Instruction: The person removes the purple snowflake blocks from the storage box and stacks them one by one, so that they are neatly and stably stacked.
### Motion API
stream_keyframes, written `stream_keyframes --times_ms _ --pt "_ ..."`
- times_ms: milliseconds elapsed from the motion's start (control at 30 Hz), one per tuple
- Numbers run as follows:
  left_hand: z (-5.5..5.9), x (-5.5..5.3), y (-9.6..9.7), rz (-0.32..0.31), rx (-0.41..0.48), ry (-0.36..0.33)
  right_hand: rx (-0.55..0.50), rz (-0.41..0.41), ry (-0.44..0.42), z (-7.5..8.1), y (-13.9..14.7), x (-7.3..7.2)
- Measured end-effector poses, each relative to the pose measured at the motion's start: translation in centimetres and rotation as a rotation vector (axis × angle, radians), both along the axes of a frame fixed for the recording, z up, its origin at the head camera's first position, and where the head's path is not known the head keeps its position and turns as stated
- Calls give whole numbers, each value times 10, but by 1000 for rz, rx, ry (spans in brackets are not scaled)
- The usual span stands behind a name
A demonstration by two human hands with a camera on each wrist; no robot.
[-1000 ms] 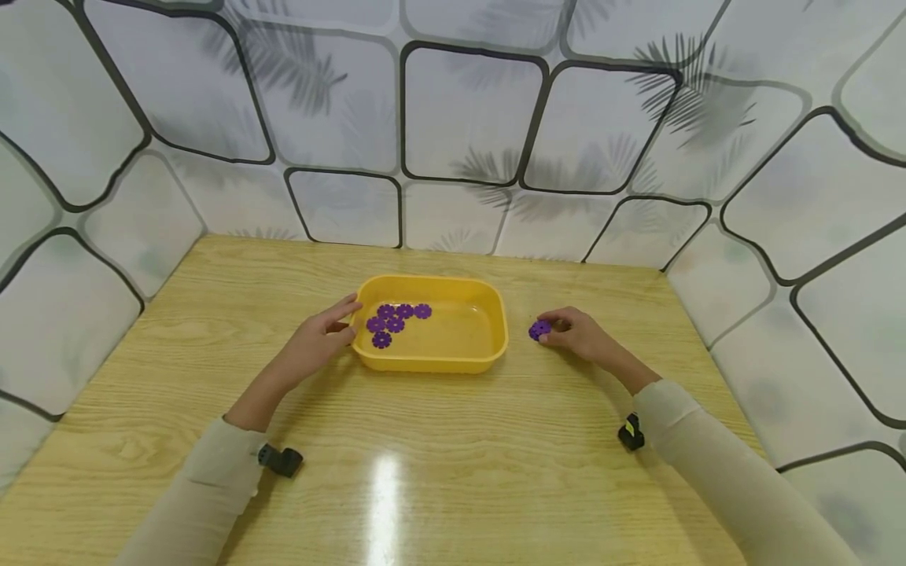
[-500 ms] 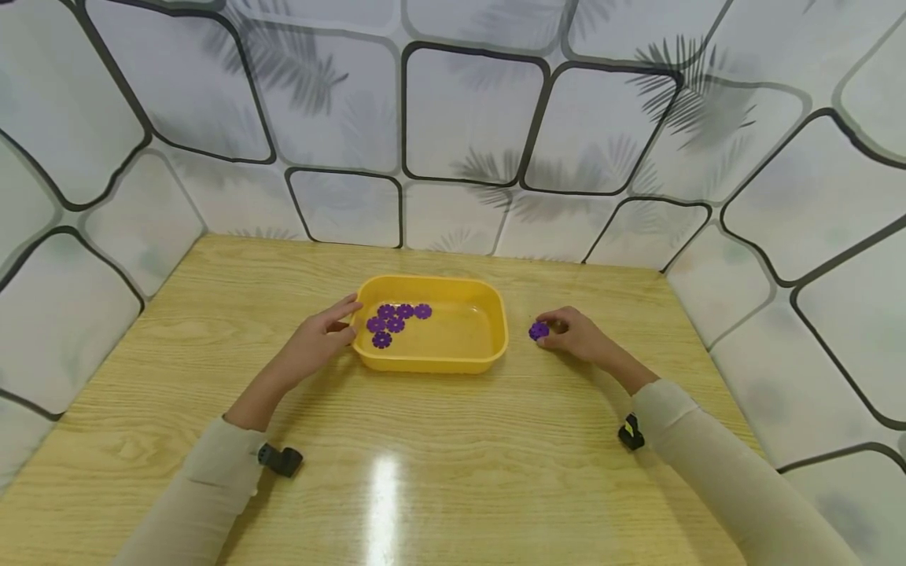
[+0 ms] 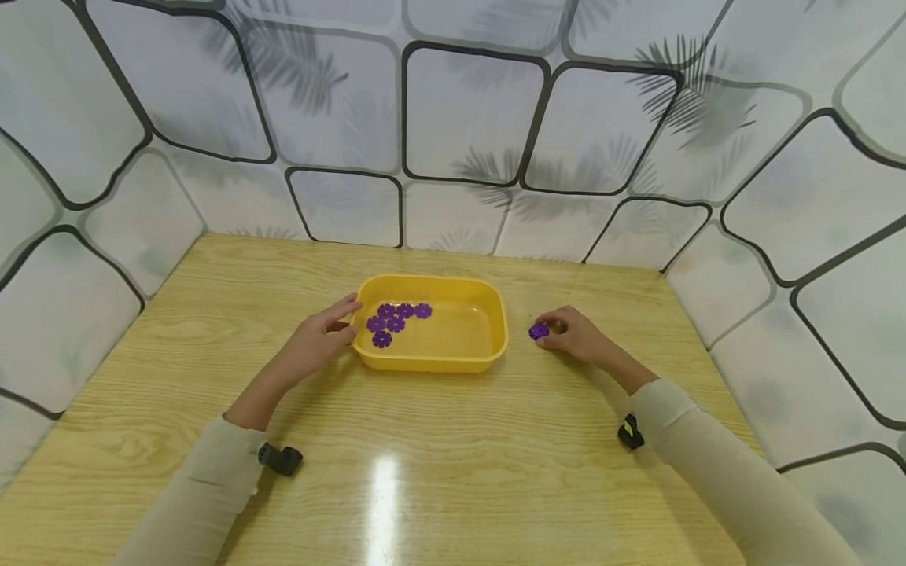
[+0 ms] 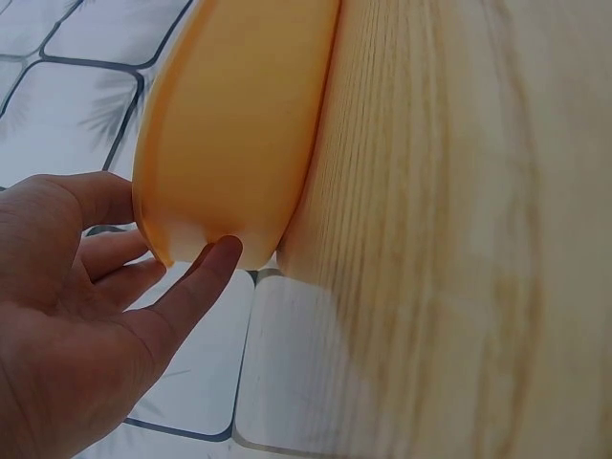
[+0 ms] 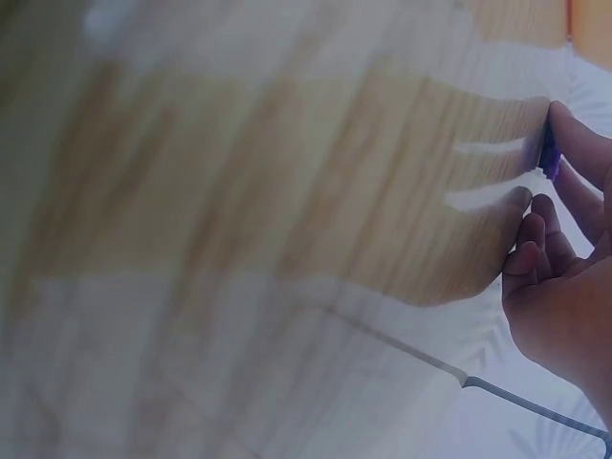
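Note:
A yellow plastic tub (image 3: 432,365) stands on the table, with several purple flower-shaped discs (image 3: 395,324) lying at its left end. My left hand (image 3: 316,346) holds the tub's left end, index finger at the rim and thumb on the outer wall. The left wrist view shows that thumb (image 4: 225,251) against the tub's end (image 4: 234,115). Right of the tub, my right hand (image 3: 576,336) pinches a purple flower-shaped disc (image 3: 539,332) between thumb and fingers at the tabletop. Whether it is one disc or more I cannot tell; fingers mostly hide it (image 5: 549,158) in the right wrist view.
The wood-grain table (image 3: 453,456) has a bright light reflection near the front. Patterned wall panels (image 3: 474,114) close off its back and both sides. Small black devices (image 3: 281,460) sit at each wrist cuff.
The purple disc at my right hand has tilted and shifted down slightly as the thumb and fingertips moved a little. My left hand and the tub have stayed in place.

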State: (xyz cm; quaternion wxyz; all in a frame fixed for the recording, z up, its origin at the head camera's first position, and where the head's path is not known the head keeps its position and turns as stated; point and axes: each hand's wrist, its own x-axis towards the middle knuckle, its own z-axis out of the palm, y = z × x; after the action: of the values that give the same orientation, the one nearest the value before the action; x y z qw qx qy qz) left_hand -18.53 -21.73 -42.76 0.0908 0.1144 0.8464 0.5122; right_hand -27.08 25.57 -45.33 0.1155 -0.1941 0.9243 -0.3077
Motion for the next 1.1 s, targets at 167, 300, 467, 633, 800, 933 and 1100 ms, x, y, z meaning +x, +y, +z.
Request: stream_keyframes --times_ms 167,300,467,633,800,933,1100 --pt "0 0 0 -2 4 -2 4 -16 -2 1 0 1" --pt "-1 0 0 -3 5 2 14 -25 -6 2 0 2" --pt "0 0 -1 0 3 -6 23 -23 -10 2 0 2" --pt "1 0 -1 0 3 -11 20 -21 -14 3 0 2" --pt "1 0 -1 1 8 -18 3 7 -18 6 2 0" --pt "0 -1 -1 -1 11 -26 -1 -10 -36 14 2 -1" --pt "0 -1 -1 0 15 -27 -22 -37 -26 30 -5 -4"
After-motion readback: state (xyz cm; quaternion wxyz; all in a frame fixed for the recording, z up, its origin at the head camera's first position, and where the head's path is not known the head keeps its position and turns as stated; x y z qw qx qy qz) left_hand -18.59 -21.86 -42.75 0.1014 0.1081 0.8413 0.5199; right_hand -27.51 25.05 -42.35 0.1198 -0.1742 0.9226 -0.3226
